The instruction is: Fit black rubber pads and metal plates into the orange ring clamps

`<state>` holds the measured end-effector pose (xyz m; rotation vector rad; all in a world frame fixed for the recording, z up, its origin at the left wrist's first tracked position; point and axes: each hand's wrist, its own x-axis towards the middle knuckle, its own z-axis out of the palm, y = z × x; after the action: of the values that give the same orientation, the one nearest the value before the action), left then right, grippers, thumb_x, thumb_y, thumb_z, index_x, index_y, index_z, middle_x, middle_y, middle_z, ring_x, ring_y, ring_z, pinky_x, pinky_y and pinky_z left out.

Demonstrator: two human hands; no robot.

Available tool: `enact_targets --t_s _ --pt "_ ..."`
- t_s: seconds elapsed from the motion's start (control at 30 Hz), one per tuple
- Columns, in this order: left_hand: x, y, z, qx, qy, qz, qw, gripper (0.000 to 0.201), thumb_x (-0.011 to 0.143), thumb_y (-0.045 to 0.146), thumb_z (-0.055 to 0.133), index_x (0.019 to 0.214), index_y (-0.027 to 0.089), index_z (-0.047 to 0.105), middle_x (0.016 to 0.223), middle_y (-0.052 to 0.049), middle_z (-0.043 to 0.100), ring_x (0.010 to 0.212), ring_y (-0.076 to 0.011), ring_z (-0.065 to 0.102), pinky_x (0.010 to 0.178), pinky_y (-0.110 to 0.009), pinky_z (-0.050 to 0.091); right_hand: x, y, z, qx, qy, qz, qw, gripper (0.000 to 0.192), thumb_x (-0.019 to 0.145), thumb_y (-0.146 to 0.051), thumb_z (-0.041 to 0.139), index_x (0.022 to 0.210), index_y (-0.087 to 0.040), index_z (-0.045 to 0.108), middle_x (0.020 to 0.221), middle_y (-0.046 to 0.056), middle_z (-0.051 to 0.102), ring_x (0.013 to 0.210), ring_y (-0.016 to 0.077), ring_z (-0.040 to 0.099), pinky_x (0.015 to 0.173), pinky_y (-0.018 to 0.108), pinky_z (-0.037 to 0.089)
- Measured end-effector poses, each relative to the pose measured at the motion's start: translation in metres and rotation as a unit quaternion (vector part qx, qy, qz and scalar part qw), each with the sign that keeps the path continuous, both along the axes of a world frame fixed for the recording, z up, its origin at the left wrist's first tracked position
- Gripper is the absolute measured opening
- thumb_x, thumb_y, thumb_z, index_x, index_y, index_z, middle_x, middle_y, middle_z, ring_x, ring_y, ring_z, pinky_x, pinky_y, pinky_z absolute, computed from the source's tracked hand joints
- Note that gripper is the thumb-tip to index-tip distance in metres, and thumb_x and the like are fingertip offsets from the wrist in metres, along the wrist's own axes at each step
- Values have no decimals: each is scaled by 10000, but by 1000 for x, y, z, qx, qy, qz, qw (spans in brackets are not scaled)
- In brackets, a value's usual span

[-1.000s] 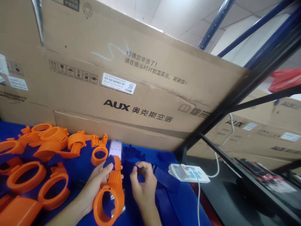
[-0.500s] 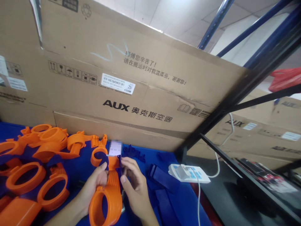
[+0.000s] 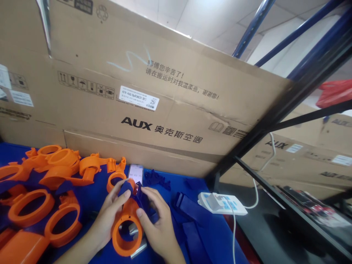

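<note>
Between my hands is an orange plastic tape dispenser [image 3: 127, 238], its round hub facing me at the lower end. My left hand [image 3: 111, 209] is closed on its upper left part, thumb near a dark blue piece at the top. My right hand [image 3: 158, 220] grips a dark blue plastic part [image 3: 141, 200] against the dispenser's right side, thumb on the orange body. Fingers hide much of where the two meet. Silvery strips [image 3: 139, 249] show behind and through the hub. Just beyond my hands, a phone [image 3: 135, 173] displays a running timer.
More orange dispensers [image 3: 30, 207] are heaped at left on the blue table surface [image 3: 203, 234]. Small blue parts [image 3: 156, 179] lie behind my hands, longer blue pieces [image 3: 192, 209] to the right. A white power strip [image 3: 222, 203] with a cord sits at the right edge. Cardboard boxes [image 3: 165, 121] stand behind.
The dispenser has turned in my hands, so its hub now faces me more squarely. My left hand has moved up and wrapped further round its top. Silvery strips now show through the hub.
</note>
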<state>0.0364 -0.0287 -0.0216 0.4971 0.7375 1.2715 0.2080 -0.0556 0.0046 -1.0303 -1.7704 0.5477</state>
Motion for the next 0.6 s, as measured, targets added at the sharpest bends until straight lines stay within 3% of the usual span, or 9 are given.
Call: enact_targets --t_s 0.2,0.6 --pt "1 1 -7 32 62 42 997 615 768 383 884 1331 362 637 1402 -5 687 1399 -254 537 1053 -290 495 -2 -1 -1 -12 -12 -20 1000 461 924 -267 720 1376 -315 643 1295 68 698 1082 244 711 893 348 595" --pt "2 3 -2 74 47 54 995 575 771 334 878 1298 344 648 1388 -36 691 1367 -290 575 1072 -359 528 -2 1 -1 -35 -8 -3 999 407 949 -273 696 1351 -300 643 1204 51 720 991 219 703 892 343 571"
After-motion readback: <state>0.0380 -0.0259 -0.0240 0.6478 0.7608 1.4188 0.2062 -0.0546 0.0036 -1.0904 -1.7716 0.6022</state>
